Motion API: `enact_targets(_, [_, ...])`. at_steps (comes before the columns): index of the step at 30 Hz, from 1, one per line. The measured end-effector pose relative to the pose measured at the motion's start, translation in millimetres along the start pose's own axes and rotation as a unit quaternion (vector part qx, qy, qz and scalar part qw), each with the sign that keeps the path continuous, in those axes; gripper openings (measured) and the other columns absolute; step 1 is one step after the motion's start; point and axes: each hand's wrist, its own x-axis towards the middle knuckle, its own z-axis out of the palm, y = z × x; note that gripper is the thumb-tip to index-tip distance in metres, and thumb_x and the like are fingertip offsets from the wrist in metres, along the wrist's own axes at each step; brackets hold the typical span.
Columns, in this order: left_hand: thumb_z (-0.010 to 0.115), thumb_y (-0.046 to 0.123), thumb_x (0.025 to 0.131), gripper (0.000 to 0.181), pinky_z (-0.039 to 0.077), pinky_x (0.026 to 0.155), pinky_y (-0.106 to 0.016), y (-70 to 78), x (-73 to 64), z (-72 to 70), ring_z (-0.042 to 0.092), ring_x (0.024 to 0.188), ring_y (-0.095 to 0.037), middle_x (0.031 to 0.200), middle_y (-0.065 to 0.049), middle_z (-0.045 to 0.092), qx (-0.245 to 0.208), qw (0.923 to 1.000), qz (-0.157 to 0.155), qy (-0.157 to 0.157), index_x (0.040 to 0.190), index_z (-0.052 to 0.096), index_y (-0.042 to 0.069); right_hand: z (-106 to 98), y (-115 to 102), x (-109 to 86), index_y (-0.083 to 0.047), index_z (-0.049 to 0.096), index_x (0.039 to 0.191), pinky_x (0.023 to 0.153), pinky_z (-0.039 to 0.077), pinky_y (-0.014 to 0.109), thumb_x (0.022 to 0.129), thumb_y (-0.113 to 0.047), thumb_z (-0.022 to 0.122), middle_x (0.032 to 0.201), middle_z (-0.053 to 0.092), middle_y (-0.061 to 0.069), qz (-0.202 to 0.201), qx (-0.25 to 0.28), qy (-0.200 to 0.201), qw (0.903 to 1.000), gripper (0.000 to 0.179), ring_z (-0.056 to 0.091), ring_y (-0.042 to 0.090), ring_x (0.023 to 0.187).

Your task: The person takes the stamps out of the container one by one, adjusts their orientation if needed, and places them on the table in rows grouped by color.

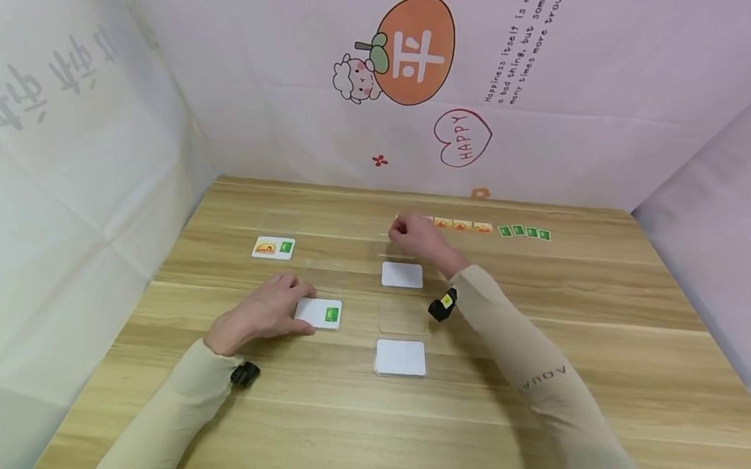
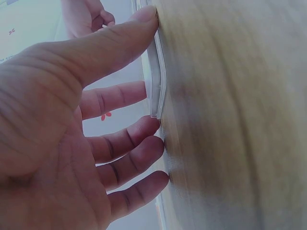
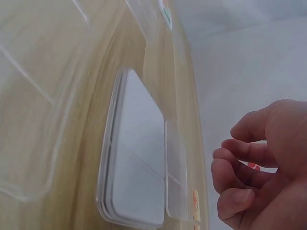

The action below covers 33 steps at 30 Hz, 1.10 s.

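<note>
My left hand (image 1: 270, 307) grips a white card (image 1: 310, 312) with a green sticker (image 1: 331, 314) on its right part. The thumb lies at the near edge and the index finger at the far edge; in the left wrist view the card's clear-edged slab (image 2: 156, 72) shows side-on between them, the other fingertips at the tabletop. My right hand (image 1: 418, 235) is over the back of the table, by the left end of a row of orange stickers (image 1: 462, 225). In the right wrist view its fingers (image 3: 225, 172) are curled and nothing shows between them.
Green stickers (image 1: 519, 231) lie to the right of the orange row. At back left lies a finished-looking white card (image 1: 264, 248) bearing orange and green stickers. Blank white cards (image 1: 401, 358) and clear plates (image 1: 403, 318) line the middle. Cloth walls (image 1: 281, 81) enclose the table's back and sides.
</note>
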Motion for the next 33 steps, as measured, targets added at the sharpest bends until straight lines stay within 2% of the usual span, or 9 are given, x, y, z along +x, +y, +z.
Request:
enact_targets(6, [0.081, 0.043, 0.079, 0.056, 0.040, 0.080, -0.036, 1.4, 0.6, -0.3, 0.046, 0.093, -0.022, 0.106, -0.008, 0.055, -0.003, 1.0000, 0.004, 0.000, 0.123, 0.060, 0.015, 5.7, -3.7, -4.6, -0.007, 0.067, 0.102, 0.064, 0.044, 0.027, 0.096, -0.023, 0.053, 0.090, 0.064, 0.006, 0.004, -0.005, -0.012, 0.9999, 0.022, 0.054, 0.017, 0.076])
enact_targets(17, [0.080, 0.044, 0.079, 0.056, 0.040, 0.079, -0.034, 1.8, 1.6, 0.4, 0.045, 0.092, -0.022, 0.106, -0.007, 0.054, -0.005, 1.0000, 0.005, 0.001, 0.123, 0.061, 0.015, 11.2, -14.3, -16.1, -0.006, 0.067, 0.103, 0.063, 0.044, 0.025, 0.098, -0.020, 0.054, 0.091, 0.064, 0.006, -0.012, -0.007, -0.005, 0.9999, 0.020, 0.054, 0.016, 0.075])
enact_targets(22, [0.081, 0.044, 0.078, 0.057, 0.041, 0.080, -0.035, -0.3, -1.3, -0.2, 0.046, 0.093, -0.021, 0.108, -0.007, 0.054, -0.001, 1.0000, -0.003, -0.002, 0.124, 0.061, 0.016, 15.6, -20.6, -18.6, -0.005, 0.067, 0.101, 0.062, 0.044, 0.025, 0.098, -0.021, 0.054, 0.088, 0.064, 0.007, -0.028, 0.005, -0.006, 0.9996, 0.021, 0.053, 0.017, 0.073])
enact_targets(33, [0.080, 0.044, 0.079, 0.058, 0.040, 0.080, -0.035, -0.7, 0.8, 0.8, 0.045, 0.093, -0.022, 0.107, -0.006, 0.054, -0.001, 1.0000, 0.001, -0.002, 0.125, 0.060, 0.016, 21.1, -29.9, -26.6, -0.004, 0.068, 0.105, 0.062, 0.045, 0.025, 0.099, -0.020, 0.054, 0.090, 0.064, 0.008, -0.028, 0.020, -0.014, 0.9993, 0.022, 0.054, 0.017, 0.073])
